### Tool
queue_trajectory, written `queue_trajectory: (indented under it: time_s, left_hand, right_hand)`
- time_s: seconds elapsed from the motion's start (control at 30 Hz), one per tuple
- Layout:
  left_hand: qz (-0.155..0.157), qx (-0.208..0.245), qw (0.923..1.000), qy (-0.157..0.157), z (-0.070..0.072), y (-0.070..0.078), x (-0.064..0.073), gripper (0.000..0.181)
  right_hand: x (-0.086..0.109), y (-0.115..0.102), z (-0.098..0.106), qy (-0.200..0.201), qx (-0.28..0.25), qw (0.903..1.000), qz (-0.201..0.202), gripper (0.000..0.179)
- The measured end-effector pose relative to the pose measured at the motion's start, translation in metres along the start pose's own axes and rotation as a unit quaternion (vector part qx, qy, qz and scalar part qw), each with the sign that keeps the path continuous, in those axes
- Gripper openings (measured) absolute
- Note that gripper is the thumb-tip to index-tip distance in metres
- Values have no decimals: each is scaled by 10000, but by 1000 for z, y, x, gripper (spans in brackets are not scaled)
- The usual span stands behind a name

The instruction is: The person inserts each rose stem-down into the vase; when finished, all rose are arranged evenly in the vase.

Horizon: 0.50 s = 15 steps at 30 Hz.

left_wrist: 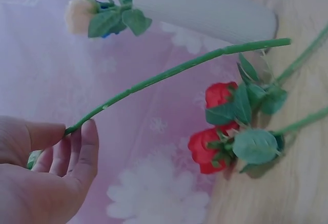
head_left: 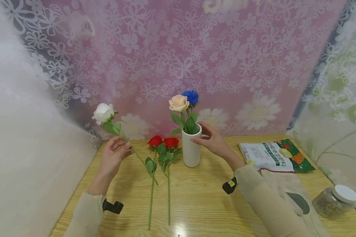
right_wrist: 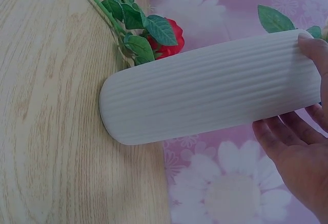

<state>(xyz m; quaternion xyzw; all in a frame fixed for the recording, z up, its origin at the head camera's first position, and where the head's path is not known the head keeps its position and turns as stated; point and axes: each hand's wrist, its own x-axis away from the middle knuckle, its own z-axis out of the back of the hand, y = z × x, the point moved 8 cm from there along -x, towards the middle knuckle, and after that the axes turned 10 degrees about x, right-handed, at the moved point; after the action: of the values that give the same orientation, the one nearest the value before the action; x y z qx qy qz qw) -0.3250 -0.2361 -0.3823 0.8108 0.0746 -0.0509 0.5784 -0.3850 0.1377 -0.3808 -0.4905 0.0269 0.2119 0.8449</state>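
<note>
Head view: the white rose is up off the table on the left, tilted, its bloom high and its stem slanting down towards the red roses. The grip of the left hand is clamped on that stem, thumb and fingers pinching it; in the left wrist view the cut end points free. To its right stands the vase, white, ribbed and upright, with the grip of the right hand closed about its upper part, thumb in front and fingers behind.

The cream rose and the blue rose already stand in the vase. Between the left hand and the vase lie the left red rose and the right red rose, stems towards the person. The work looks partway along: two roses in, one in hand and outside, two on the table.

Counted, there are five roses (one white, one cream, one blue, two red) and one vase. Farther right are one printed bag, one beige cloth item partly covered by the sleeve, and one white-lidded jar. Behind everything hangs a flowered pink backdrop.
</note>
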Motion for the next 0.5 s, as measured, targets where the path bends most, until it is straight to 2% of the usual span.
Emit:
queue_trajectory:
  time_s: [0.13,0.3,0.5]
  left_hand:
    - [-443,417,9978,261,-9,13,-5,28]
    - [-910,923,9907,424,-22,29,-9,21]
    - [-1294,1326,9813,527,-36,46,-13,22]
  right_hand:
    - [0,1,-1,0,6,10000,15,69]
    - [0,-1,0,7,-41,10000,35,68]
    - [1,-3,0,-12,-54,10000,35,68]
